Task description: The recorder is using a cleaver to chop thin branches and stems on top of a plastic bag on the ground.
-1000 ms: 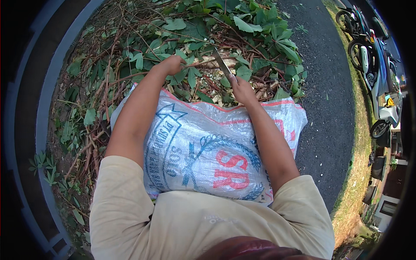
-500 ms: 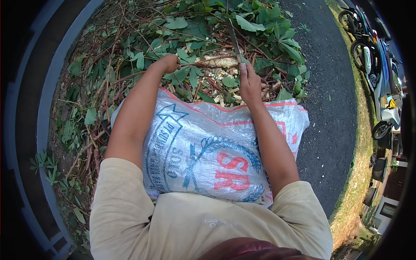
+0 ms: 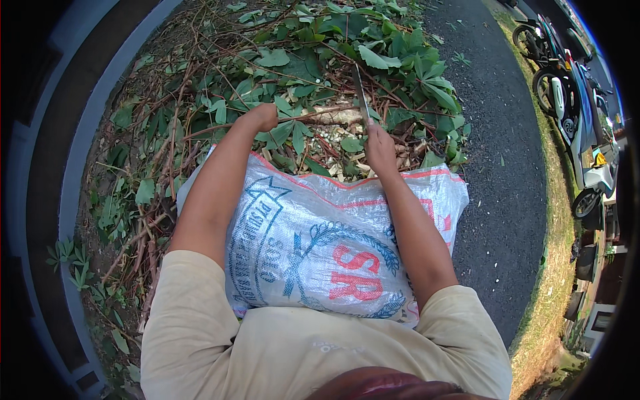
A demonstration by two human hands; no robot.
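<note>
My right hand (image 3: 381,150) is closed round the handle of a long-bladed knife (image 3: 361,92), its blade pointing away from me. The blade stands beside a pale, hacked piece of wood (image 3: 335,116) among chopped bits. Left of it, my left hand (image 3: 264,118) is closed on a thin brown stem (image 3: 303,115), which stretches across towards the wood and the knife. Green lobed leaves (image 3: 292,133) hang close by this hand. Its fingertips are mostly hidden. Across my lap lies a white woven sack (image 3: 313,233) with red and blue print.
Cut branches and leaves (image 3: 187,100) cover the ground ahead and to the left. Pale chopped pieces (image 3: 340,150) lie just beyond the sack. A dark paved strip (image 3: 497,187) runs along the right, then grass and parked motorbikes (image 3: 573,120). A grey curb (image 3: 50,193) curves at far left.
The knife and my right hand sit slightly lower in the picture. The whole view has shifted a little. Both hands keep their hold.
</note>
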